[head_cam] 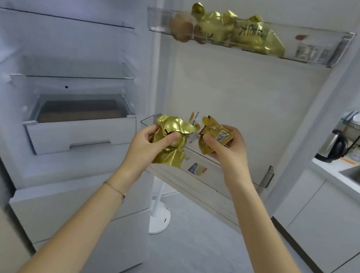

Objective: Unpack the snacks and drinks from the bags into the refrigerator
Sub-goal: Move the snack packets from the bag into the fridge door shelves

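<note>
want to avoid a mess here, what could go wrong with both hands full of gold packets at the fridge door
The upper door bin already looks crowded at its left end with gold packets; adding more there may tip one out. With the left hand and right hand each pinching a packet, neither is free to catch anything.

Person, two bare forearms, no sleeves in view. Left hand (150,142): thin chain bracelet (115,188) at the wrist, small charm hanging at its right end. Right hand (225,151): no rings or bands visible; nails short.
</note>
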### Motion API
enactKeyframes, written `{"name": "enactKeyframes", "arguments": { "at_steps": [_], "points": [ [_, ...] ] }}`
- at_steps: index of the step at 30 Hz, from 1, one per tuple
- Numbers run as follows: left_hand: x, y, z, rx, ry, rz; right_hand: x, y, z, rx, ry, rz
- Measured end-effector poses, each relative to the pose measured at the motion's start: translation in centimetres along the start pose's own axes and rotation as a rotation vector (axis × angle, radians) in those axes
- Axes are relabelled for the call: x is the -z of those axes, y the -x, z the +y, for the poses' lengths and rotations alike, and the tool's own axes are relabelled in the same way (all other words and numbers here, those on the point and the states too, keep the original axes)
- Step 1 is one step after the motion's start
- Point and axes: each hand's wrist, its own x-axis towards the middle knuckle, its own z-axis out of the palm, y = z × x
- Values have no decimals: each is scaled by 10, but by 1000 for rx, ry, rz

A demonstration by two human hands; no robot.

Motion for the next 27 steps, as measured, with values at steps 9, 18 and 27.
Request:
{"name": "enactKeyframes", "arguments": {
  "at_steps": [9,18,27],
  "points": [
    [39,-67,-12,-27,26,-22,-31,-55,18,29,338,63],
    [79,-124,-26,19,42,-198,-72,-90,42,-233,610,-77],
    [93,-149,-33,49,51,-336,-83,-90,45,-307,883,-99]
  ]
}}
